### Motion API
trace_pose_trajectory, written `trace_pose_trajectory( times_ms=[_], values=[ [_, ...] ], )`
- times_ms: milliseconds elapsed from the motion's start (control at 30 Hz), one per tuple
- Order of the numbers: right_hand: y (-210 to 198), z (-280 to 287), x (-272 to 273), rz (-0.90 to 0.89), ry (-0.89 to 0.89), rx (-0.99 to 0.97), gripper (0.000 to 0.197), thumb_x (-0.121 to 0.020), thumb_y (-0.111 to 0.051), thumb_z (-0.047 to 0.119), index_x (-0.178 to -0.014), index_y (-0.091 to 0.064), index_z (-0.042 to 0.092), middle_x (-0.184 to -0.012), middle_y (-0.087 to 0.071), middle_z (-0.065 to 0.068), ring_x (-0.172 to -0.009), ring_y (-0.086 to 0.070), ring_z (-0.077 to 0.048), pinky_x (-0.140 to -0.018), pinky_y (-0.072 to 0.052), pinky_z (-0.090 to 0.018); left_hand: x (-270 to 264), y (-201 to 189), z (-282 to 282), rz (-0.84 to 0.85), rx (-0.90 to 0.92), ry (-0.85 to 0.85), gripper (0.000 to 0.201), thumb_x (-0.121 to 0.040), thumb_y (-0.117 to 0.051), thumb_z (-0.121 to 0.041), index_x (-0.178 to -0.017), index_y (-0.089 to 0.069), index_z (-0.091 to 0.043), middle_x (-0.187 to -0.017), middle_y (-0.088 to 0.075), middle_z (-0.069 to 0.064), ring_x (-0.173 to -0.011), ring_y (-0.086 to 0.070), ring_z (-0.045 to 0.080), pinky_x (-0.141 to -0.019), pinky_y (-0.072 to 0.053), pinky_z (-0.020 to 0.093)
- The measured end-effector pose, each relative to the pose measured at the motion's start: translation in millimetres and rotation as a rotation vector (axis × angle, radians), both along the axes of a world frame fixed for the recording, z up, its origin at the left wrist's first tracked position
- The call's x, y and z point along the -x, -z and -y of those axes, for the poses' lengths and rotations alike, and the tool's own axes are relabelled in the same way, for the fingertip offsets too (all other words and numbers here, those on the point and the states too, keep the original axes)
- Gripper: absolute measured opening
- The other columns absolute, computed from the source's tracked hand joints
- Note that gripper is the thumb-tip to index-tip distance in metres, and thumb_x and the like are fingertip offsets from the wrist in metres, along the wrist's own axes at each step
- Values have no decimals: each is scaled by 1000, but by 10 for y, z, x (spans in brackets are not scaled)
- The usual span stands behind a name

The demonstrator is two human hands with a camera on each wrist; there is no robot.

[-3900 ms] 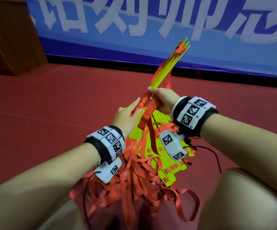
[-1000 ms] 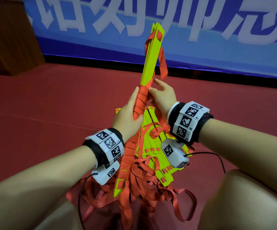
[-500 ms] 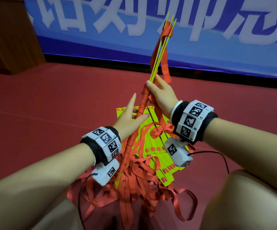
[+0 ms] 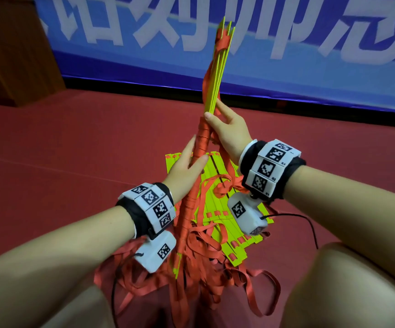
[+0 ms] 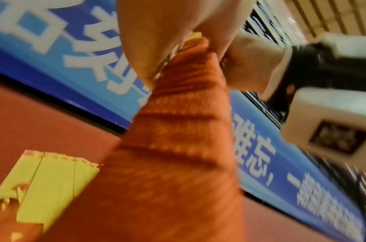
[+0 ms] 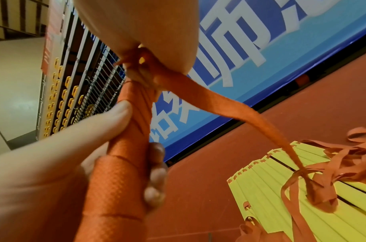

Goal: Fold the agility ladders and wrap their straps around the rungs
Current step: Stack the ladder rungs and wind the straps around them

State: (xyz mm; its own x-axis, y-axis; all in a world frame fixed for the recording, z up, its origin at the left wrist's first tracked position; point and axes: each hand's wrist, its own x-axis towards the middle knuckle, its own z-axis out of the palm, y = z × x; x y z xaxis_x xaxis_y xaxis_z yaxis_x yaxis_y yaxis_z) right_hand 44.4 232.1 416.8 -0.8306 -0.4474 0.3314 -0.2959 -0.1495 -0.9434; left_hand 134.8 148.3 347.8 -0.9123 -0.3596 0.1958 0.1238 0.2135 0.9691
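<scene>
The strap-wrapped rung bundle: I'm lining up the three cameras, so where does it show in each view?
Head: the wrapped bundle rises at centre, between both hands.
Left wrist: it fills the middle, running from the bottom edge up to the fingers.
Right wrist: left of centre, gripped by the left hand.
Shared landmark: the blue banner.

The head camera looks forward and down from above both forearms, taking in the left hand (image 4: 184, 167), the right hand (image 4: 229, 133), the upright bundle of rungs (image 4: 216, 86) between them, the red floor (image 4: 73, 143) and the blue banner (image 4: 286, 55) beyond. The left wrist camera sits very close under its hand and faces up along the strap-wrapped bundle (image 5: 178, 147) (blurred), with the banner (image 5: 281, 147) slanting behind. The right wrist camera likewise looks up past its hand (image 6: 147, 24) at close range, sharing with the other two views the wrapped bundle, the banner and the yellow ladder pile (image 6: 302, 204) on the floor.
</scene>
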Motion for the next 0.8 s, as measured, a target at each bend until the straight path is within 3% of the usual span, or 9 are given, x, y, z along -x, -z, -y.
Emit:
trace_pose_trajectory(
  times_ms=[67,100,200,267,333,433,533,700,800],
  values=[
    [23,0,45,19,5,0,38,-95,-53,1,-131,-54,15,-53,-47,1,-36,-39,-1,-42,-36,-14,-17,-17,3,-3,-84,-37,71,-85,-69,-26,-147,-36,-34,-120,-63,-6,-107,-61,12,-94,-49,32],
    [40,2,65,40,8,-2,36,-95,-51,0,-129,-57,9,-52,-44,-2,-35,-36,-2,-40,-33,-14,-7,-16,19,7,-93,-73,74,-77,-74,-28,-144,-42,-32,-125,-64,-6,-112,-61,13,-100,-48,38],
    [74,29,104,123,-3,-41,33,-94,-49,-3,-126,-59,2,-58,-40,-4,-35,-34,-4,-37,-29,-15,3,-37,48,74,-11,-164,48,-67,-77,-27,-112,-61,-30,-94,-72,-1,-86,-69,20,-88,-55,49],
    [57,39,96,149,-45,-104,27,-94,-46,-6,-115,-62,-2,-60,-44,-6,-36,-40,-2,-37,-30,-15,8,-33,66,101,43,-205,36,-64,-78,-29,-93,-57,-32,-86,-71,1,-81,-70,25,-81,-56,50],
    [38,28,103,166,-84,-174,25,-92,-41,-11,-95,-63,-2,-61,-49,-7,-37,-45,-3,-39,-34,-15,14,1,76,125,54,-218,39,-57,-78,-37,-88,-54,-33,-84,-71,3,-77,-71,28,-77,-57,52],
    [46,-21,141,95,-86,-364,23,-87,-39,-9,-86,-62,-4,-56,-55,-9,-39,-49,-6,-42,-38,-16,11,41,89,174,115,-230,47,-52,-79,-45,-89,-52,-37,-84,-70,4,-74,-71,30,-72,-58,52],
    [66,-93,174,10,-77,-528,20,-86,-44,-3,-83,-64,-4,-61,-60,-10,-44,-50,-10,-45,-37,-19,-33,0,76,191,158,-224,38,-72,-81,-19,-90,-49,-31,-82,-68,4,-63,-72,26,-65,-59,49],
    [73,-157,187,-59,-48,-565,18,-90,-51,4,-89,-69,3,-63,-63,-6,-49,-52,-12,-49,-41,-22,-21,-1,120,180,203,-264,40,-78,-78,-13,-105,-50,-21,-88,-69,6,-58,-70,19,-59,-60,39],
    [93,-139,227,17,6,-472,20,-93,-50,2,-95,-68,-8,-59,-56,-9,-48,-46,-16,-48,-38,-23,-19,6,136,170,251,-286,41,-79,-78,-16,-108,-50,-21,-92,-71,8,-60,-70,18,-59,-59,34]
  ],
)
